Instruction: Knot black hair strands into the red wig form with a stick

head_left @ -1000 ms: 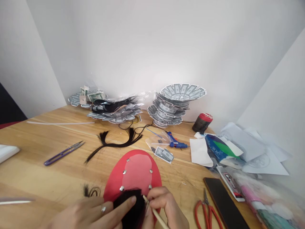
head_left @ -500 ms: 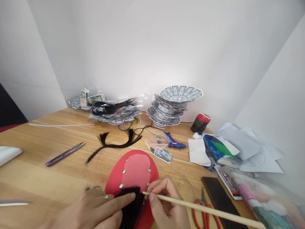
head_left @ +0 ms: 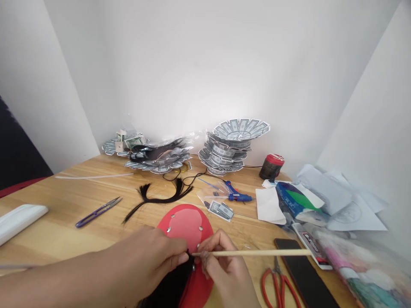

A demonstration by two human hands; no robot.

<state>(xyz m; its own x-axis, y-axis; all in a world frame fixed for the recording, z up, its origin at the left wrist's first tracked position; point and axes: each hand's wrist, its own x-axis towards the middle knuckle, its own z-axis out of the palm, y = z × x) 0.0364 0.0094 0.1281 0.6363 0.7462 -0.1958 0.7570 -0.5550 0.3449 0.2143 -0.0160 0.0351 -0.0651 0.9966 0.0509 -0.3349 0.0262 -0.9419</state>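
Note:
A red oval shoe-sole-like piece [head_left: 207, 284] with a pink inner panel and silver studs lies at the front of the table. Black hair [head_left: 171, 282] covers its lower part. My left hand [head_left: 157, 261] reaches across it, thumb and forefinger pinched together at the upper edge of the hair. Between the fingers of my right hand [head_left: 224, 267] is a thin wooden stick [head_left: 266, 253], its tip touching the hair's edge close to my left fingertips. The stick's other end points right. My left hand and forearm hide part of the hair and the oval's left side.
Purple thread snips [head_left: 96, 212] and a black hair bundle [head_left: 163, 198] lie to the left. Beyond are a blue glue gun [head_left: 236, 193] and stacked paper-money dishes [head_left: 223, 147]. Red-handled scissors [head_left: 279, 284], a phone [head_left: 305, 273], papers [head_left: 340, 201] and plastic bags are at right.
My left hand has gone from pressing flat on the hair with a stretched forefinger to pinching its upper edge. The stick has swung nearer to level. The view has shifted slightly.

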